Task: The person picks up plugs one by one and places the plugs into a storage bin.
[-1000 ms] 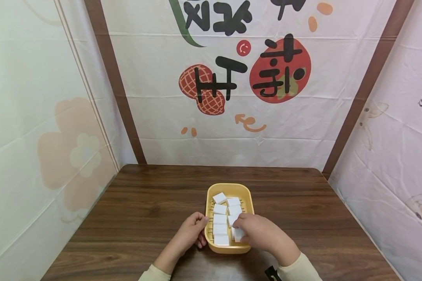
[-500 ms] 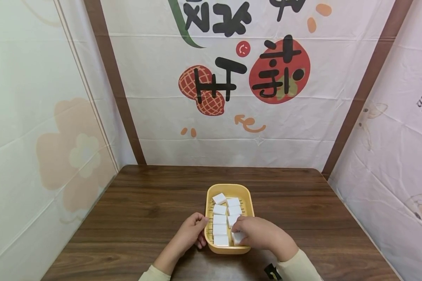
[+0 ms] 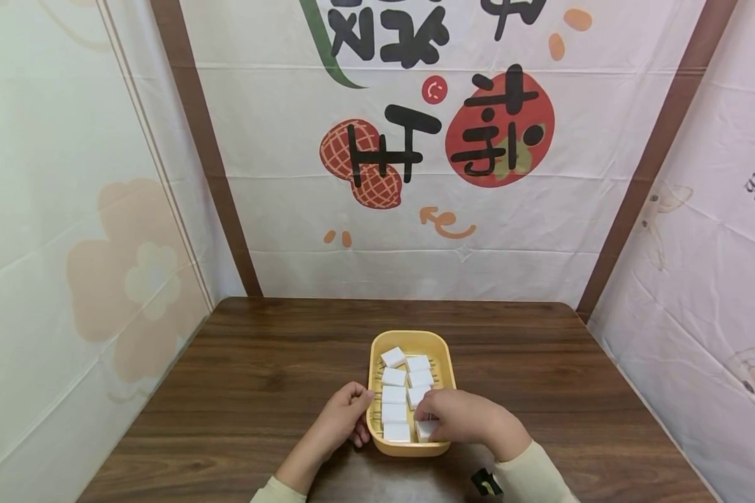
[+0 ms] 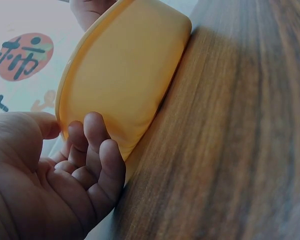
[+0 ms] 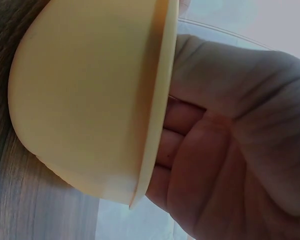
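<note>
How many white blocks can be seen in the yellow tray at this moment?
8 white blocks show in the yellow tray: five in the left column, two upper right, and one at the near right under the right hand, which may hide more.

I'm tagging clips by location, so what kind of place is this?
Probably a small makeshift recording booth: printed cloths hang as walls on three sides of a wooden table bearing only a yellow tray of white blocks.

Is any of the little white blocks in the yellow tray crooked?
Yes. The white block at the far left of the yellow tray sits turned at an angle, while the other blocks lie in two fairly straight rows.
</note>
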### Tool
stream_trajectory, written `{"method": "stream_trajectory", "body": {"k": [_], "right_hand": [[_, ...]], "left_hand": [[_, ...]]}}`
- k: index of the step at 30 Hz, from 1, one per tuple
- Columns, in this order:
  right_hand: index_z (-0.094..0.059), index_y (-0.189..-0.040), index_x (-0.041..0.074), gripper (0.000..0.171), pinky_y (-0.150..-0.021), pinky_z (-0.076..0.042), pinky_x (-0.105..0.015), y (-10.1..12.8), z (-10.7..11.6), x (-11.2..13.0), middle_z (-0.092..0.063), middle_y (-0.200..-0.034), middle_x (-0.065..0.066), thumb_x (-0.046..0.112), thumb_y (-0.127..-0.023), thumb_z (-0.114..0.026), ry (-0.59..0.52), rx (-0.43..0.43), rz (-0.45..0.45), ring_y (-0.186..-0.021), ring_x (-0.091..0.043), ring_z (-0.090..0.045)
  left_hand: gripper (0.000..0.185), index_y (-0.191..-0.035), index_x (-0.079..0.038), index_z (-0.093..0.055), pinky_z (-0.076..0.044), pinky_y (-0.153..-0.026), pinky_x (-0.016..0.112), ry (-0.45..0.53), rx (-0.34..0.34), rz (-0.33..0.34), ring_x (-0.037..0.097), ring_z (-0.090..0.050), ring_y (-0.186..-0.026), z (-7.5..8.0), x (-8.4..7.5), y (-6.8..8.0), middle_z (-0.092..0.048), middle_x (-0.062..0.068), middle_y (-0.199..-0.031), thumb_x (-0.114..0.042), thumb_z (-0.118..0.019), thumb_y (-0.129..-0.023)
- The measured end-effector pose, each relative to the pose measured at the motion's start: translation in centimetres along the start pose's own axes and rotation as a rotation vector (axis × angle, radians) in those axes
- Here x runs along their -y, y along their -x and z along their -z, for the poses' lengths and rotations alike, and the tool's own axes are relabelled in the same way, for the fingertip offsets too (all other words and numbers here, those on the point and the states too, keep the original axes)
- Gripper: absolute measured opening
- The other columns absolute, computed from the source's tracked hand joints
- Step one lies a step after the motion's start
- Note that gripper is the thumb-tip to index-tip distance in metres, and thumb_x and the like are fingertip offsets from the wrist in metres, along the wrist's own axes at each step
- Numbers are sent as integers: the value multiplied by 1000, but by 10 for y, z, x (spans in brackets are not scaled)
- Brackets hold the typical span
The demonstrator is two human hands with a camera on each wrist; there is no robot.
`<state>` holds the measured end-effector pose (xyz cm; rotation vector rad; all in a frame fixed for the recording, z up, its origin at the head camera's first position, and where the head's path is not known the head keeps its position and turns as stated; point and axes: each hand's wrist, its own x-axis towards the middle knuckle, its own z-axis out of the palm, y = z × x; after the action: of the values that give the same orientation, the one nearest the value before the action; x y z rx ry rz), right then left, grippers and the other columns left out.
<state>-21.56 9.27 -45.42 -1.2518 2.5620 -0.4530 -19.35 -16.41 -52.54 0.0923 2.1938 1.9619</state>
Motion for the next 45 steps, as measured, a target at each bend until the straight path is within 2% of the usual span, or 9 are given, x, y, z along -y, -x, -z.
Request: {"method": "stream_trajectory", "body": {"k": [6,12,16,26,32,40,45], "right_hand": [[-74,-92,15,15,-67,-42,-21,-2,1,0,-55,-81,11,6,-82,-81,-18,4,-9,-74,-2,-45],[-68,-79,14,16,-61,-35,-20,-3,1,0,-45,-70,10,2,-80,-79,-19,12,8,-67,-2,-38],[-67,-77,13,17,-58,-32,-20,-3,2,1,-41,-67,11,2,-80,-78,-33,22,5,-63,-1,-36],[-72,-84,18,15,-62,-42,-20,-4,3,3,-54,-73,16,6,-82,-81,-53,44,-37,-67,0,-44],[-72,-85,19,14,-65,-44,-21,-1,3,6,-56,-75,17,8,-84,-81,-70,54,-58,-68,0,-46],[-67,-76,16,18,-56,-35,-20,-2,1,11,-45,-66,15,5,-80,-81,-23,26,-52,-61,-2,-37],[-58,-68,18,28,-54,-28,-20,-2,-2,10,-34,-64,14,3,-78,-80,44,-4,-38,-60,-3,-30]], "left_hand": [[36,-113,4,-50,-48,-44,27,5,-1,-12,16,-58,-50,0,0,0,-58,4,-63,-31,-51,-108],[34,-112,5,-50,-49,-44,26,11,10,-9,15,-58,-50,1,0,0,-58,4,-63,-29,-50,-109],[35,-112,6,-49,-49,-44,26,13,14,-9,15,-58,-50,1,0,1,-58,5,-63,-29,-50,-109],[34,-113,4,-50,-48,-44,27,-4,1,-8,16,-57,-50,-1,2,-1,-57,4,-63,-30,-50,-109],[34,-111,4,-51,-48,-44,26,-5,6,-12,15,-58,-50,-1,0,0,-58,3,-62,-30,-51,-109],[34,-112,4,-50,-48,-44,27,-10,7,-10,16,-58,-50,-1,2,0,-58,3,-62,-30,-49,-109],[34,-112,5,-50,-48,-44,27,-11,15,-17,16,-58,-50,0,1,-1,-58,3,-62,-29,-49,-109]]}}
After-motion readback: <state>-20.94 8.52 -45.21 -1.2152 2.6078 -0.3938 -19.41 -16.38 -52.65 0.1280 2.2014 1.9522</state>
